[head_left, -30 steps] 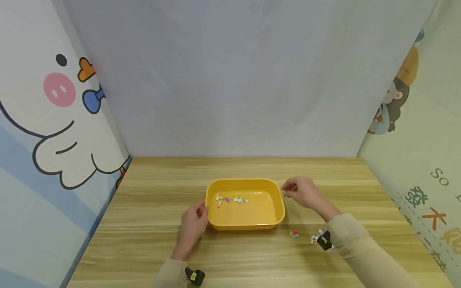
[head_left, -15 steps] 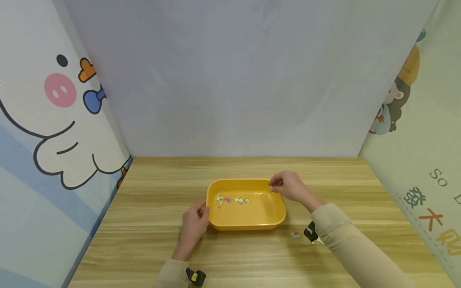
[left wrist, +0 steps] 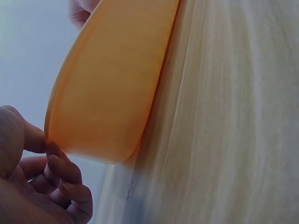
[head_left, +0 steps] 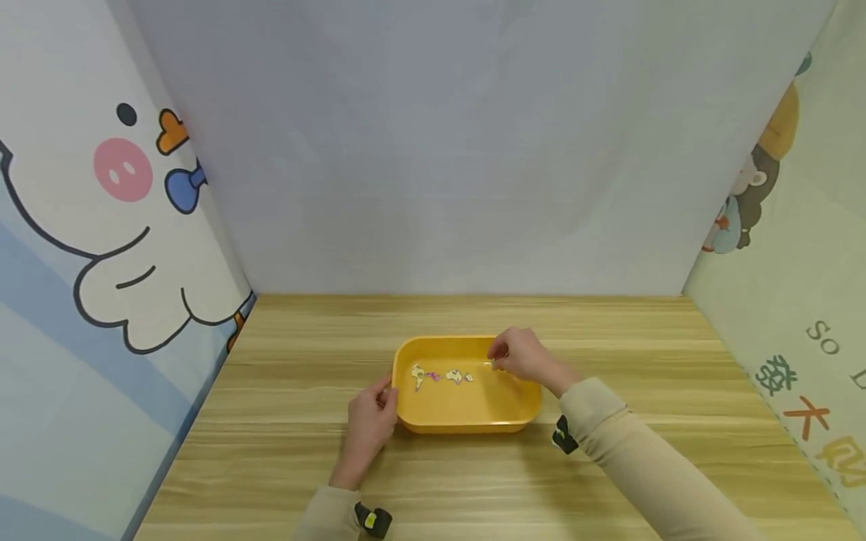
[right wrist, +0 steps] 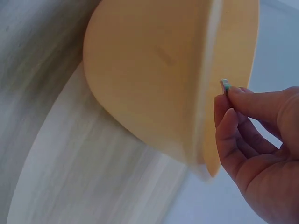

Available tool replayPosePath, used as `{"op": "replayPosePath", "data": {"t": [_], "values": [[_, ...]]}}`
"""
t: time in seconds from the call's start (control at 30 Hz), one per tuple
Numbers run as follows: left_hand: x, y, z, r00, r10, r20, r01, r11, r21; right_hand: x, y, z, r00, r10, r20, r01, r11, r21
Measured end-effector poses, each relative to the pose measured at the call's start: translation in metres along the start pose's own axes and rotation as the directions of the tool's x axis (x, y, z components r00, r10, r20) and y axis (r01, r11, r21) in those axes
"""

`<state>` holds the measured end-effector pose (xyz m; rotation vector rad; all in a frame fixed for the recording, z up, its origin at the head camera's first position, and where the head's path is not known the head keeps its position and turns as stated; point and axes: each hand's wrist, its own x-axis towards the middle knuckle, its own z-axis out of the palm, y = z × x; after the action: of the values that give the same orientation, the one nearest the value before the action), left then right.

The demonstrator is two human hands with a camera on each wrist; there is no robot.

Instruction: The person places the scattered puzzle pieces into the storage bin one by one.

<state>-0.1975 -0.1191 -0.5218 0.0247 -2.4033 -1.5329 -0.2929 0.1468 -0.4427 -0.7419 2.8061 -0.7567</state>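
Note:
A shallow yellow plastic tray [head_left: 440, 409] stands on the table. My left hand [head_left: 370, 421] grips its left rim between thumb and fingers, as the left wrist view confirms on the tray's wall [left wrist: 112, 79]. Over the tray's right part, my right hand [head_left: 531, 359] pinches a small thin piece [right wrist: 225, 85] with a white and teal edge; its face is turned away. Inside, towards the left, several small flat cut-out pieces lie in a row: a tall cream one [head_left: 418, 376], a purple one [head_left: 434, 376], another cream one [head_left: 454, 376] and a tiny pale one.
The wooden table [head_left: 304, 330] meets a grey backdrop [head_left: 433, 188] behind the tray. Printed curtains [head_left: 169, 285] flank both sides. Each wrist bears a black strap device [head_left: 373, 520]. My right forearm [head_left: 636, 451] covers the table to the right of the tray.
My right hand has come leftward from beyond the tray's right rim to above its inside, still pinching the small piece. My forearm now hides the loose pieces seen on the table. Left hand stays on the rim.

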Motion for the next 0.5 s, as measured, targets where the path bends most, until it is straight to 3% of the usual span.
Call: {"op": "replayPosePath", "data": {"t": [0.27,0.5], "values": [[-0.002,0.0,-0.003,0.999,-0.045,0.021,0.045,0.999,-0.015,0.005,-0.002,0.011,0.999,0.035,0.033,-0.035,0.999,-0.007],[-0.001,0.0,-0.003,1.0,-0.002,0.013,0.002,1.0,-0.013,0.008,-0.002,0.015,0.998,0.051,0.027,-0.05,0.997,-0.05]]}}
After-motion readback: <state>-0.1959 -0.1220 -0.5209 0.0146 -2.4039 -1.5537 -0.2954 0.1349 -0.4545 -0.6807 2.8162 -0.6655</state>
